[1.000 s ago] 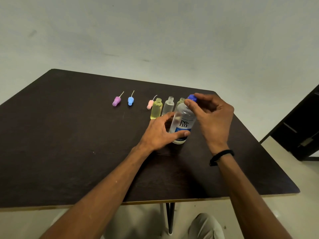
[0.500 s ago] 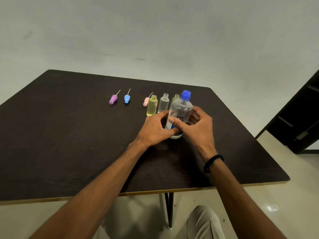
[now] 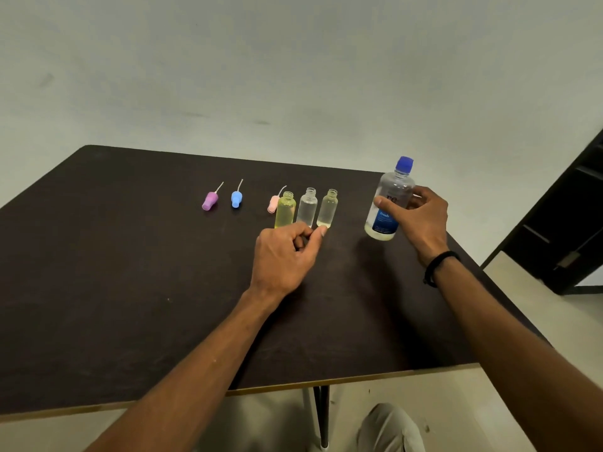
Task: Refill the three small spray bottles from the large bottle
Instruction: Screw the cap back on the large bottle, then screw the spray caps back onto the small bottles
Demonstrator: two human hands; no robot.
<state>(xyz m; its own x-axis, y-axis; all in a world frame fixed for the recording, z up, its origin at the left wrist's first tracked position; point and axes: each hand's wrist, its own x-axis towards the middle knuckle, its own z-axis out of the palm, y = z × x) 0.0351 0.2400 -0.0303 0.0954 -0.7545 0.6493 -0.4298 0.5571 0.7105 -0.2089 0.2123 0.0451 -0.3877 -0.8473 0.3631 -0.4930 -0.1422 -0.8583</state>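
Note:
Three small uncapped bottles stand in a row on the dark table (image 3: 130, 272): a yellow-filled one (image 3: 285, 213), a clear one (image 3: 307, 208) and a third (image 3: 328, 208) with a little liquid at its bottom. My left hand (image 3: 284, 256) sits just in front of them with fingers curled, holding nothing; its thumb tip is at the third bottle's base. My right hand (image 3: 422, 220) grips the large clear bottle (image 3: 391, 194), which has a blue cap (image 3: 404, 164) on and a blue label, near the table's right edge.
Three spray heads lie left of the small bottles: purple (image 3: 209, 200), blue (image 3: 236, 199) and pink (image 3: 272, 204), the pink one right behind the yellow bottle. Dark furniture (image 3: 571, 223) stands on the floor to the right. My knee (image 3: 388, 429) shows below the table's front edge.
My left hand let go of the large bottle. My right hand left its cap, took the body and carried it to the right, away from the small bottles.

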